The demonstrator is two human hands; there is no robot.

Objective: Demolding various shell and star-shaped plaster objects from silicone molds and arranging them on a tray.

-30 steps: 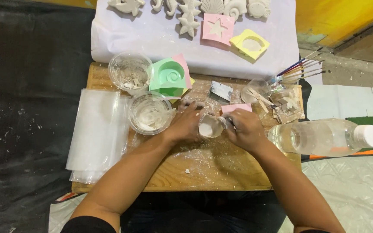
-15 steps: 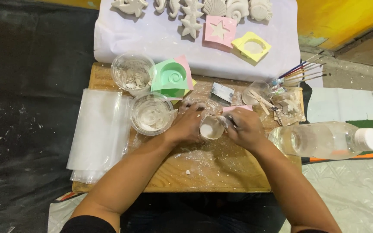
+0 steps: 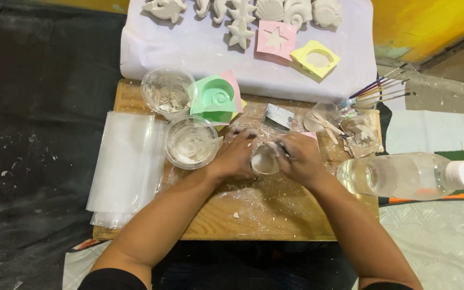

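Wooden board [image 3: 275,215] dusted white: your left hand [image 3: 237,157] and right hand [image 3: 299,158] clasp a small clear plastic cup [image 3: 265,159] of white mix; unfilled green shell mould [image 3: 217,98] at eleven o'clock.

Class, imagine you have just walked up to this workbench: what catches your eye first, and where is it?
First, the left hand and right hand clasp a small clear cup at the middle of the wooden board. Next, the white cast sea shapes lined along the top cloth, and the big clear bottle lying at the right.
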